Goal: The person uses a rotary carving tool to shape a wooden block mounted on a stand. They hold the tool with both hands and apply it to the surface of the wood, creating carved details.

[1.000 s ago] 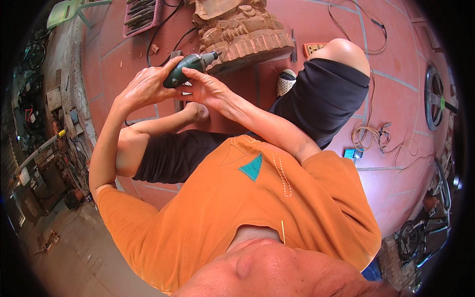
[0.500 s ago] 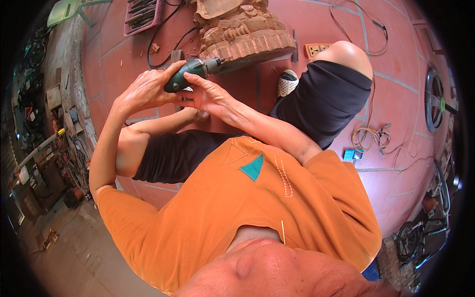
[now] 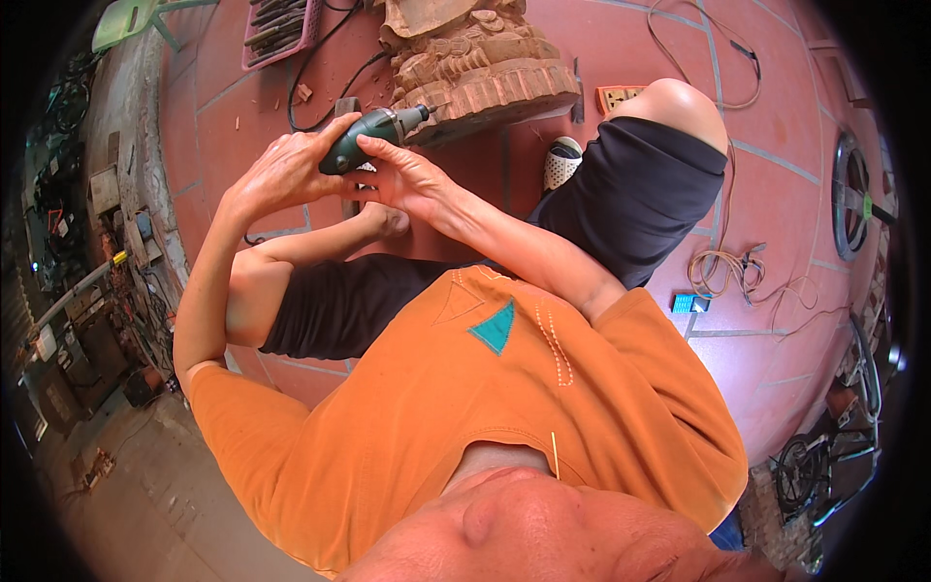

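A dark green rotary tool (image 3: pixel 371 139) is held between both my hands, tilted so its black nose points up and to the right. My left hand (image 3: pixel 286 167) wraps round its rear end, fingers closed. The thumb of my right hand (image 3: pixel 415 182) presses against the tool's near side, its other fingers curled beneath and partly hidden. Just beyond the nose stands a carved brown wooden piece (image 3: pixel 475 68) with a ridged, rounded base. The nose is close to that base; whether it touches, I cannot tell.
A pink basket (image 3: pixel 312 39) of carving tools lies at the far left, near black cables (image 3: pixel 294 92) and wood chips. An orange socket strip (image 3: pixel 617 97) sits beside my right knee. Coiled cord (image 3: pixel 718 272) and a small blue box (image 3: pixel 690 304) lie on the red tiles (image 3: pixel 776 107) to the right.
The rotary tool has shifted slightly left and up in my hands, its nose a little away from the carving's base. Both hands keep their hold.
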### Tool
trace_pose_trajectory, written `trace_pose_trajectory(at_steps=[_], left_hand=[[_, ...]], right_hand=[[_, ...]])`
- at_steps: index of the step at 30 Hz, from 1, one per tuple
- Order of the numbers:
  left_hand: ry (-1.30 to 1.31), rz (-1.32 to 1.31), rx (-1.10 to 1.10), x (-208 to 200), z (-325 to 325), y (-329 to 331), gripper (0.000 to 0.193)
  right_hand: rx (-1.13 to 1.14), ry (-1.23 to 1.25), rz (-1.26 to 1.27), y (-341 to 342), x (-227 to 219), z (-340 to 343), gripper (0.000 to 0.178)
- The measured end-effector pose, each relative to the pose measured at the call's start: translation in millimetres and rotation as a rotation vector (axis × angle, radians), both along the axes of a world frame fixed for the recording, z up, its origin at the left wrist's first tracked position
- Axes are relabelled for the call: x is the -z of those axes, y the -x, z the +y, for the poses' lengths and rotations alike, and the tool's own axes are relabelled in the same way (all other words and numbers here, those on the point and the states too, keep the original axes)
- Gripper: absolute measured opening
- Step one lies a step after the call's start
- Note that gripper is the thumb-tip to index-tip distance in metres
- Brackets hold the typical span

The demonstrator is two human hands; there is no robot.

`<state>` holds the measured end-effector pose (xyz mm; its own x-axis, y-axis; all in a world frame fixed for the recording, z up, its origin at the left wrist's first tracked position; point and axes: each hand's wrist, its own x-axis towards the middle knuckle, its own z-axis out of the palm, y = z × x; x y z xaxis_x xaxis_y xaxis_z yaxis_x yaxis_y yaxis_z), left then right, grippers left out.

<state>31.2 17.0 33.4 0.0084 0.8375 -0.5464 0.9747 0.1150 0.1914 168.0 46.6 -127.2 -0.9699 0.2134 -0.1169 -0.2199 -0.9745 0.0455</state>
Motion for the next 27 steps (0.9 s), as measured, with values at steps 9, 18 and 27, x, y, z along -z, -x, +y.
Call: trace_pose_trajectory(at_steps=[9,18,27], left_hand=[[0.005,0.037,-0.038,-2,0,-4,0.082],[0.039,0.011,-0.02,-5,-1,-4,0.081],[0.107,-0.035,-0.025,-11,3,-7,0.081]], right_hand=[[-0.003,-0.042,0.011,8,11,3,0.045],[-0.005,0.005,-0.019,1,3,-6,0.045],[-0.012,0.047,-0.03,-6,-4,-11,0.044]])
